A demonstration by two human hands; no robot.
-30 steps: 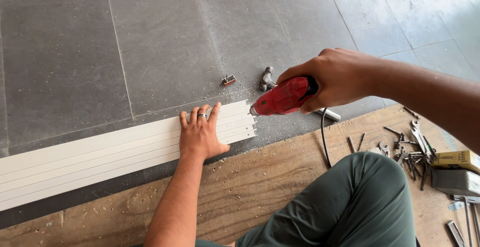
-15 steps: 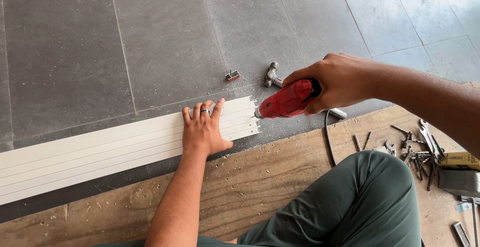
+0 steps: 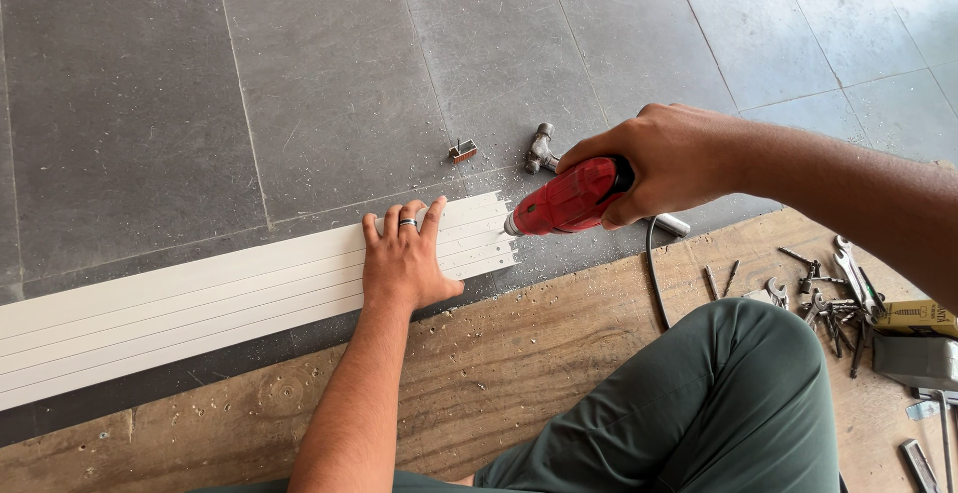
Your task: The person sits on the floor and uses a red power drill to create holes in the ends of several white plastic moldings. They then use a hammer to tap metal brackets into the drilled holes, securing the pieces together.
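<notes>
Several long white strips (image 3: 200,303) lie side by side on the grey tiled floor. My left hand (image 3: 404,258), a ring on one finger, presses flat on them near their right end. My right hand (image 3: 664,159) grips a red power drill (image 3: 569,199) held level, its tip against the end of the strips (image 3: 499,229). A black cord (image 3: 654,273) runs from the drill down over the wooden board.
A hammer (image 3: 541,149) and a small metal clip (image 3: 462,150) lie on the floor just behind the drill. A wooden board (image 3: 479,373) lies under my green-trousered knee (image 3: 718,393). Loose drill bits, spanners and screws (image 3: 828,288) are scattered at the right, beside a yellow box (image 3: 918,315).
The view has shifted slightly. Both hands keep their places: the left one flat on the strips, the drill's tip at their end.
</notes>
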